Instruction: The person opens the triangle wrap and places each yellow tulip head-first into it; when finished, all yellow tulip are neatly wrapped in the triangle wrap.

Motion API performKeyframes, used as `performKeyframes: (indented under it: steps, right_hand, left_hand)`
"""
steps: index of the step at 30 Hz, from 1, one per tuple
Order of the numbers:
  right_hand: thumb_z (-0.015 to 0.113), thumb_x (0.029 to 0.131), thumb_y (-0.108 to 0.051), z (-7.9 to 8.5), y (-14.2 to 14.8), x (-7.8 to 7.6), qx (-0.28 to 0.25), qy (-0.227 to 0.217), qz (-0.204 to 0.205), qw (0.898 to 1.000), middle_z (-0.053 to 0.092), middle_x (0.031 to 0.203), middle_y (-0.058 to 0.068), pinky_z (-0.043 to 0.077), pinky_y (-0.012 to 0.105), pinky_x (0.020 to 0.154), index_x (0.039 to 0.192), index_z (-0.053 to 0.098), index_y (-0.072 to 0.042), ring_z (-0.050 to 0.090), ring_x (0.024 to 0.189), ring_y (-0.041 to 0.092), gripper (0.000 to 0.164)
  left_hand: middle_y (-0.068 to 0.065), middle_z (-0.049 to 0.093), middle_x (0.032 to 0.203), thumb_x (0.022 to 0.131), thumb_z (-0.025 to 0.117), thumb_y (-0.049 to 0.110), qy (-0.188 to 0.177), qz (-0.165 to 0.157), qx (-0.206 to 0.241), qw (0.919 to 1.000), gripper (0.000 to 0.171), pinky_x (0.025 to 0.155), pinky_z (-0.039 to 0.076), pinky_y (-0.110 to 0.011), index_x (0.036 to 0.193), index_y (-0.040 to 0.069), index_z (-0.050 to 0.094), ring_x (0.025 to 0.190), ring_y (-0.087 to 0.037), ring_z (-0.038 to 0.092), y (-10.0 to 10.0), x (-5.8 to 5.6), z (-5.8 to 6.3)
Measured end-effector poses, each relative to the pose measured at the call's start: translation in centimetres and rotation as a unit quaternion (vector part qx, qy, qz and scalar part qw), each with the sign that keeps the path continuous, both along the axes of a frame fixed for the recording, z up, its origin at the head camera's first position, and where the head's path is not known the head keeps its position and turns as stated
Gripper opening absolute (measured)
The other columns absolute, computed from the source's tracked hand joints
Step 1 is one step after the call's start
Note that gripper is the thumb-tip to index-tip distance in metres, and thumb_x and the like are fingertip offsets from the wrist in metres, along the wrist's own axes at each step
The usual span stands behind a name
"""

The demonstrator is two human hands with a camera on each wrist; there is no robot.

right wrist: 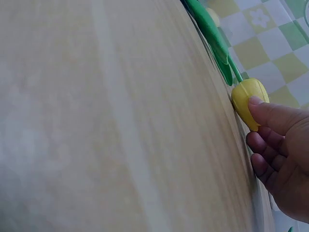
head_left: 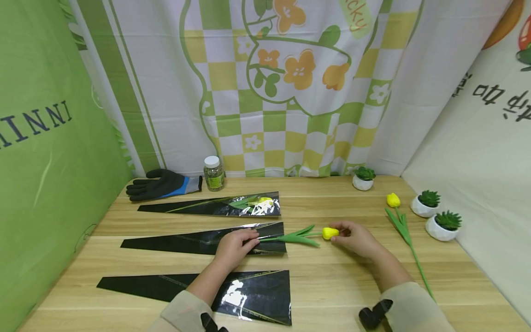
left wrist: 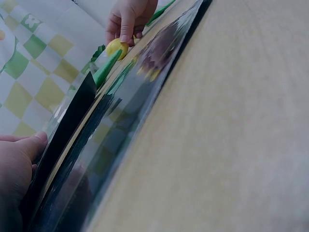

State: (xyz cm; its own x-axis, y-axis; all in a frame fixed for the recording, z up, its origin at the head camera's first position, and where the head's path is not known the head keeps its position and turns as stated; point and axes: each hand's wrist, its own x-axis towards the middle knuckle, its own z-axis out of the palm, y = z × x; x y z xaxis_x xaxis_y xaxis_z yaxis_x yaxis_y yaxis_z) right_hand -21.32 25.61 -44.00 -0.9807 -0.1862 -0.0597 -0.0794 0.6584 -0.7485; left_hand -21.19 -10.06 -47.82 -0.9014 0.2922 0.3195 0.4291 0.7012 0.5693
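My right hand (head_left: 356, 239) pinches the yellow head of an artificial tulip (head_left: 330, 233) between thumb and fingers, clearly seen in the right wrist view. The tulip lies level, its green leaves outside and its stem running left into the mouth of the middle black flower sleeve (head_left: 166, 243). That sleeve has a clear front. Near its mouth my left hand (head_left: 235, 246) pinches the sleeve; in the left wrist view the thumb rests on its edge and the other fingers are mostly hidden. How deep the stem reaches is hidden by the left hand.
Behind lies another sleeve (head_left: 199, 207) with a yellow tulip inside; a third sleeve (head_left: 265, 295) lies nearest me. At right are a loose yellow tulip (head_left: 400, 223) and several small potted succulents (head_left: 444, 227). A work glove (head_left: 162, 185) and a lidded jar (head_left: 214, 175) stand at the back left.
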Motion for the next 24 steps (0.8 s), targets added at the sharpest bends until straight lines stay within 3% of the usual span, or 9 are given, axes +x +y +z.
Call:
performKeyframes:
  steps: [8,24]
  right_hand:
    - [0.071,0.090,-0.019,0.3,-0.9,-0.2,0.014,0.002,0.003,1.000,0.067,0.113,0.012,0.048,0.026,0.079,0.124,0.065,-0.003,0.056,0.095,0.016,0.037]
    - [0.074,0.087,-0.015,-0.3,-4.9,-0.9,-0.028,0.023,0.019,0.999,0.069,0.107,0.013,0.048,0.025,0.076,0.117,0.069,-0.002,0.057,0.089,0.016,0.033]
  left_hand:
    - [-0.004,0.071,0.120,0.092,0.068,0.025,-0.006,0.003,-0.004,1.0000,0.022,0.101,0.051,-0.044,0.110,0.015,0.077,0.117,-0.025,0.065,-0.1,0.1,0.1]
    - [-0.004,0.072,0.120,0.092,0.068,0.025,-0.001,-0.003,-0.004,1.0000,0.023,0.101,0.051,-0.045,0.110,0.014,0.077,0.117,-0.025,0.065,0.1,0.0,0.2]
